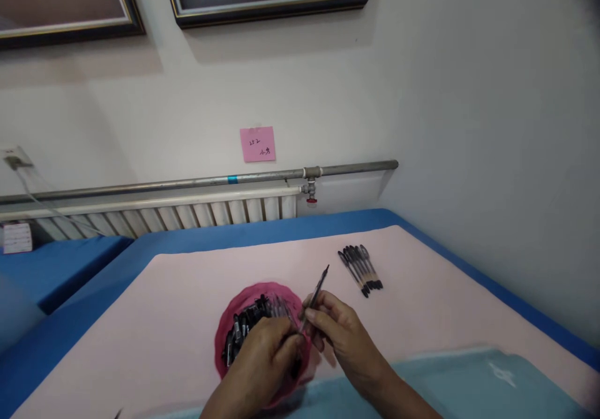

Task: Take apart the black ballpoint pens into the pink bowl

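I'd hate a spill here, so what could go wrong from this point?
The slim, dark-tipped pen in the bare right hand might slip, as it seems only lightly pinched. The bare left hand, seemingly over the round, wavy-rimmed pink bowl, could knock it and spill the slender black and clear pieces inside.

Left hand (262, 350) beside right hand (349, 338) (fingers (330, 303) bent).

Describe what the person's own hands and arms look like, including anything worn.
The left hand and right hand are bare, with no gloves, rings or watches showing. No sleeve covers the visible part of either forearm.
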The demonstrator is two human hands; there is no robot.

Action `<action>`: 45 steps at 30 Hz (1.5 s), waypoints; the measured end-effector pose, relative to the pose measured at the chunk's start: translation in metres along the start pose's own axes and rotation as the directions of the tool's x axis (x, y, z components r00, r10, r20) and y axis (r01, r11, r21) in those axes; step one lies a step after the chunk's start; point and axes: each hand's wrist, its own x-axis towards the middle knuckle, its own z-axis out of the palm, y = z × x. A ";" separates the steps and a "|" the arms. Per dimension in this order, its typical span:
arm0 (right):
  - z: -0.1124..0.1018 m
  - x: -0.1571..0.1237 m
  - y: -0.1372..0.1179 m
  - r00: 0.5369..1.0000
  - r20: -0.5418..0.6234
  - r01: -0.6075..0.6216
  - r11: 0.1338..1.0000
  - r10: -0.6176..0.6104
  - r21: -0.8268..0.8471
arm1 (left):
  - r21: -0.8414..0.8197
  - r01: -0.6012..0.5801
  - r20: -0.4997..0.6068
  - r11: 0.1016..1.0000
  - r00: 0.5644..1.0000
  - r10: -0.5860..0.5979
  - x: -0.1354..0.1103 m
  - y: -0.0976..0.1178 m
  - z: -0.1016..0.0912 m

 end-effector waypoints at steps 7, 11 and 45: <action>-0.003 -0.002 -0.001 0.994 0.111 -0.037 0.973 0.012 0.227 | -0.325 0.049 0.165 0.944 0.986 0.005 -0.001 -0.003 -0.006; -0.005 -0.001 -0.002 0.990 0.144 -0.040 0.970 0.005 0.239 | -0.476 0.122 0.225 0.871 0.974 -0.014 0.000 -0.006 -0.005; -0.003 0.007 0.002 0.994 -0.077 -0.062 0.974 0.081 0.220 | -0.307 0.199 -0.038 0.931 0.975 -0.221 0.008 -0.024 0.002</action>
